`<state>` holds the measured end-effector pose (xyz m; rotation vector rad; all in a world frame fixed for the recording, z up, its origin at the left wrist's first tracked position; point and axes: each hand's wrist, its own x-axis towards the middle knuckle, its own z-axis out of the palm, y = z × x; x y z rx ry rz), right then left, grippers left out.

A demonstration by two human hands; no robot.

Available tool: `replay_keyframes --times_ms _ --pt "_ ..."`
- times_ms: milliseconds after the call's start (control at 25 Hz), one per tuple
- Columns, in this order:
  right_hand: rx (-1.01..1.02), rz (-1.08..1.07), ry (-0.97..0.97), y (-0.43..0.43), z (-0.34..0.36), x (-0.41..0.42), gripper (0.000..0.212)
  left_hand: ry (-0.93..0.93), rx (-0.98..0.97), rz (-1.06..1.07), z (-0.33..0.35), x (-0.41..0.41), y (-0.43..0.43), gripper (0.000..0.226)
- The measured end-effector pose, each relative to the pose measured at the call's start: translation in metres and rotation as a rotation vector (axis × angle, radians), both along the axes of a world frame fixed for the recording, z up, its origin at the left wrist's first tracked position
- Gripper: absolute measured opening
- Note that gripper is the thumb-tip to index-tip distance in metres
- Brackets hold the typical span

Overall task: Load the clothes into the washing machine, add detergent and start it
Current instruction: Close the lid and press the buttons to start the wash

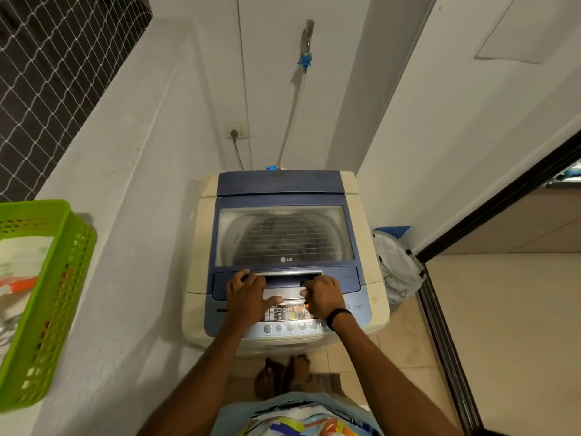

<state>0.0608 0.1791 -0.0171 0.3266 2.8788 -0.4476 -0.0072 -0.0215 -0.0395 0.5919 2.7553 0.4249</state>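
A top-loading washing machine point(366, 215) with a blue lid point(283, 184) stands against the wall in front of me. The lid is down, and through its glass window point(286, 234) the drum shows dimly with dark shapes inside. My left hand point(245, 294) and my right hand point(323, 294) both grip the silver lid handle point(284, 292) at the lid's front edge, fingers hooked into the recess behind it. Just below the hands, the control panel point(290, 311) shows lit orange indicators above a row of round buttons.
A green plastic basket point(63, 262) holding white and orange items sits on the ledge at the left. A white laundry bag point(399, 265) stands on the floor right of the machine. A hose point(292, 111) and a wall socket point(237, 132) are behind; a sliding door frame point(440, 309) runs along the right.
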Motion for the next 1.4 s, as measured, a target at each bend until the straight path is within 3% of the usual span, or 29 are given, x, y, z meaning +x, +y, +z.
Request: replay_keyframes --times_ms 120,280,480,760,920,1160,1400 --pt "-0.138 -0.086 0.095 -0.004 -0.019 0.014 0.026 0.031 0.081 0.035 -0.014 0.010 -0.002 0.050" --pt "-0.516 -0.343 0.255 -0.010 -0.003 0.032 0.029 0.066 0.275 0.085 -0.022 0.026 -0.005 0.034" --pt "-0.380 -0.604 0.390 0.005 0.007 0.074 0.023 0.061 0.456 0.202 -0.008 0.058 -0.004 0.024" --pt "-0.253 -0.408 0.219 -0.006 -0.019 0.125 0.030 -0.055 0.506 0.240 -0.005 0.074 0.006 0.026" --pt "-0.215 -0.382 0.068 0.000 -0.024 0.140 0.044 -0.067 0.522 0.266 -0.002 0.095 0.020 0.025" --pt "-0.242 -0.385 0.007 0.013 -0.023 0.153 0.046 -0.042 0.472 0.377 0.002 0.145 0.026 0.023" --pt "-0.230 -0.248 -0.125 0.009 -0.014 0.155 0.072 0.007 0.447 0.453 0.007 0.157 0.034 0.026"
